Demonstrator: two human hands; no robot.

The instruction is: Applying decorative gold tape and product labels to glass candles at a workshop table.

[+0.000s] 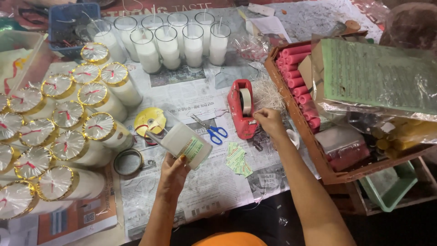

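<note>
So our left hand (173, 171) is wrapped around a white wax candle in a clear glass with a green label (184, 143), tilted above the newspaper-covered table (214, 182). Our right hand (269, 122) has fingers pinched together on the tape at the red plastic tape dispenser (241, 109), with blue-handled scissors (211, 130) lying between the two.
</note>
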